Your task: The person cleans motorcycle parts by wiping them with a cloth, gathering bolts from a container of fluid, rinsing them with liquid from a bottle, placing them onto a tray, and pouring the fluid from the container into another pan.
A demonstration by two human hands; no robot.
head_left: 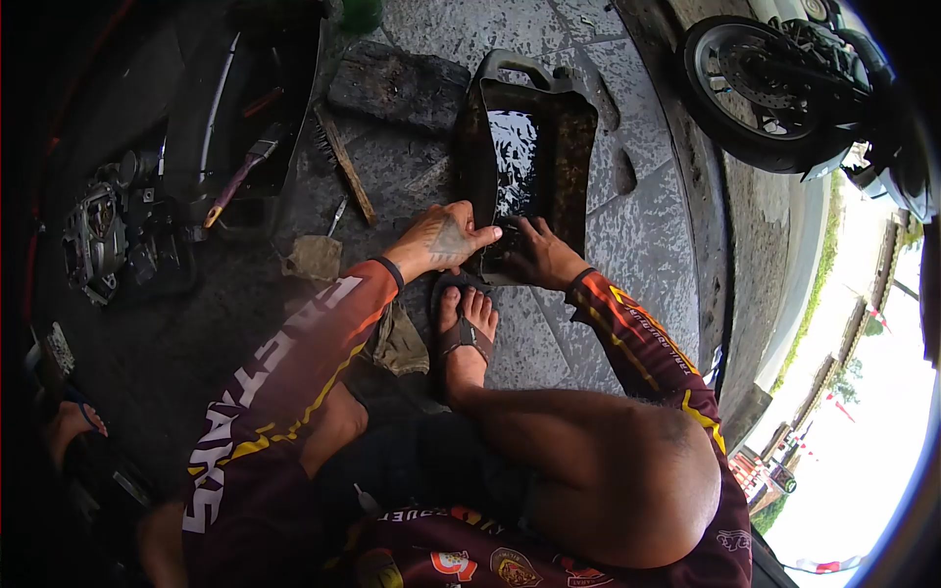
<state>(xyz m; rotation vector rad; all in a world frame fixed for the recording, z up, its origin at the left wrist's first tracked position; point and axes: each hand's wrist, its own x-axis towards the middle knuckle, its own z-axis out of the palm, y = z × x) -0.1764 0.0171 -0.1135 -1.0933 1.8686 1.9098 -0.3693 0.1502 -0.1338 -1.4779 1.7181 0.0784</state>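
Far to the left of the left hand: a metal engine part (pixel 96 240), beside a black tray (pixel 306 122) with a paintbrush (pixel 243 184) lying across its near side. Nearer the left hand, on its left: a crumpled rag (pixel 314 257), with a slim tool (pixel 338 216) just beyond it and a wooden-handled brush (pixel 348 174) slanting toward the wrist. Beyond the left hand: a dark block (pixel 397 86). A second rag (pixel 400 341) lies below the left wrist, on the body side.

Left hand (pixel 441 238): at the near left corner of the open container, thumb stretched toward the right hand, other fingers curled under and mostly hidden. Cannot tell whether it grips anything.

Container (pixel 569 132): between and ahead of the hands, its handle at the far end; dark, shiny liquid (pixel 517 162) inside.

Right hand (pixel 544 257): over the container's near end, fingers bent and part spread, tips lost in shadow. Hold cannot be told.

Well off to the right of the right hand: a parked motorcycle (pixel 774 93).

Step in hand, judged: close two-handed work at the container's near end. Next move seems to call for coordinated fingertips and a steady container, so the liquid does not slop
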